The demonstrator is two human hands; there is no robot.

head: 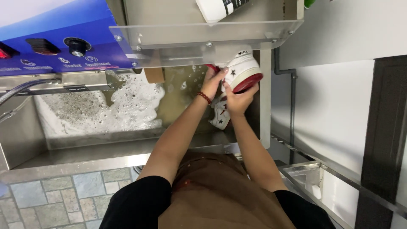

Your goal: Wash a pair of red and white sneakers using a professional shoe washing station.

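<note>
Both hands point(227, 91) around white sneaker point(241, 68)

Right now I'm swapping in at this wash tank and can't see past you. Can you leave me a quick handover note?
Left hand: gripping the white sneaker at its upper.
Right hand: holding the same sneaker from below, by its red sole.
The shoe is held above the murky water at the right end of the steel tank; foam covers the left part.
A second white sneaker sits lower, beneath the hands.
Done and left: cannot tell.
</note>
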